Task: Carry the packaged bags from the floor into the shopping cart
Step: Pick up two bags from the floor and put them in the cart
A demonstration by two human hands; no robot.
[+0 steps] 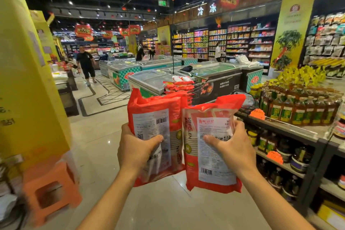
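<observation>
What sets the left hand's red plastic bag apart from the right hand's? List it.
The left red plastic bag, in the left hand, shows its barcode near the label's top; the right red plastic bag, in the right hand, near the bottom. The left one is held slightly higher. Only the right one's label carries a red heading. Both are upright.

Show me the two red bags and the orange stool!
Left bag (149, 127), head view, on its white label.
Right bag (212, 164), head view, on its white label.
Stool (46, 175), head view, on its orange side.
</observation>
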